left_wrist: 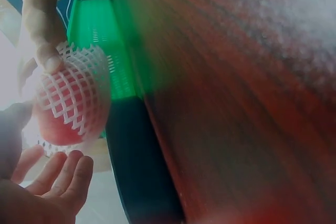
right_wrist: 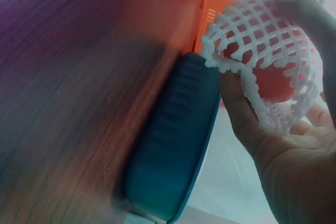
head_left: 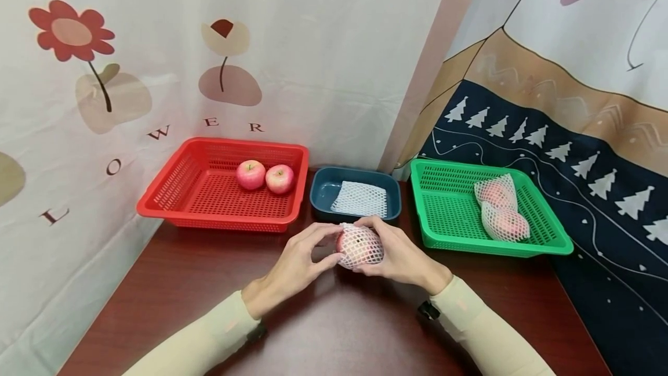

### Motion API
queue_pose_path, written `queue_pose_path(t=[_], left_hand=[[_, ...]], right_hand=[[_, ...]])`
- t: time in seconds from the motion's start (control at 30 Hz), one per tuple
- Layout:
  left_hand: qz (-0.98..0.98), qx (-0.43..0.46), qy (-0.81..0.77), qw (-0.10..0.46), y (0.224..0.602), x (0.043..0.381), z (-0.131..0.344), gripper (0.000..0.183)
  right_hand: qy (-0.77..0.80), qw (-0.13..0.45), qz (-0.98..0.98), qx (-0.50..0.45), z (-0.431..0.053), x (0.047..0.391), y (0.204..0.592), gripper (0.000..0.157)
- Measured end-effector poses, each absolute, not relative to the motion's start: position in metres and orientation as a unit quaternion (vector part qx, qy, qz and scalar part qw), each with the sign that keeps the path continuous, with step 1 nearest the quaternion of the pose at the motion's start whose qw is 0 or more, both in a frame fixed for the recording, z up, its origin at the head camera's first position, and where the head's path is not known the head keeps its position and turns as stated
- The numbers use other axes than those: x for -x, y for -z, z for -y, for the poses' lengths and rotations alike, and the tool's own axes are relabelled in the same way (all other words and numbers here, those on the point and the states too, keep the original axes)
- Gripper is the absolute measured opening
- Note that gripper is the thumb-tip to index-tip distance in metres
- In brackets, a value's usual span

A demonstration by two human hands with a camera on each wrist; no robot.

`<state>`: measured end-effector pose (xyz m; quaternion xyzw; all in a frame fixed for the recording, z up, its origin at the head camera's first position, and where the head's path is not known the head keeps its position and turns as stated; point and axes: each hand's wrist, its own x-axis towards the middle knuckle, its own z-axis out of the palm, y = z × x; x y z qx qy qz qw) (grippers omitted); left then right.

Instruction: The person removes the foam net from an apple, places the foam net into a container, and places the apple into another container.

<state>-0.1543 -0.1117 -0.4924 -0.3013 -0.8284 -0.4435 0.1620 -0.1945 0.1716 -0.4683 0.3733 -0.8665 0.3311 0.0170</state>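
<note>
Head view: the table (head_left: 339, 329) reaches nearer than the blue tray (head_left: 320, 193), its side edges well apart from that tray. Just before it, the right hand (head_left: 404, 251) grips the netted apple (head_left: 361, 246); the left hand (head_left: 298, 255) spreads its fingers alongside. A red basket (head_left: 209, 220) left and green basket (head_left: 469, 243) right flank the tray, a curtain (head_left: 323, 74) behind.

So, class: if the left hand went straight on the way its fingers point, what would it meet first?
Most likely the netted apple, directly ahead of the left hand; whether the two touch is unclear.
</note>
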Motion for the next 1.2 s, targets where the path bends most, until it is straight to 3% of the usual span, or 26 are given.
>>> queue_pose_path(t=[0.53, 0.67, 0.87, 1.2], left_hand=[[0.82, 0.36, 0.409, 0.177, 0.492, 0.157, 0.102, 0.071], [0.826, 0.359, 0.404, 0.158, 0.491, 0.158, 0.101, 0.073], [0.834, 0.357, 0.399, 0.136, 0.491, 0.158, 0.1, 0.073], [0.832, 0.356, 0.4, 0.145, 0.493, 0.159, 0.101, 0.067]], right_hand=[[-0.352, -0.015, 0.862, -0.364, -0.17, 0.191, 0.473, 0.101], [-0.36, -0.021, 0.859, -0.364, -0.169, 0.19, 0.474, 0.106], [-0.364, -0.012, 0.853, -0.374, -0.166, 0.188, 0.474, 0.114], [-0.369, -0.01, 0.849, -0.378, -0.165, 0.188, 0.475, 0.116]])
